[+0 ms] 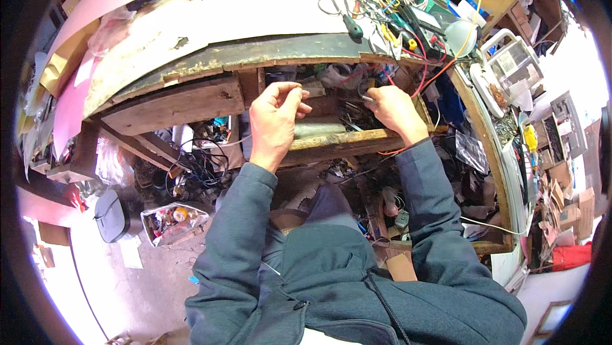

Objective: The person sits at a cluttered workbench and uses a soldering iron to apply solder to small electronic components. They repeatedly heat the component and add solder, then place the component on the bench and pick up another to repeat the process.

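Note:
My left hand (274, 122) is raised over the left part of an open wooden drawer (357, 140), thumb and index finger pinched together. A tiny brownish bit may show at those fingertips, too small to name. My right hand (394, 112) is closed above the drawer's right part, around a thin object with a silvery metal end (368, 98) that sticks out to the left. The rest of that object is hidden in the fist. Below and between my hands the drawer holds a jumble of small metal pieces (357, 112) and a whitish roll-like thing (341, 76).
A workbench (255, 49) with a pale sheet (255, 7) on top stands ahead. Tangled wires and test leads (414, 33) lie at its right end. Black cables (191, 160) hang at left. A box of scraps (175, 222) and a dark oval case (111, 216) are on the floor.

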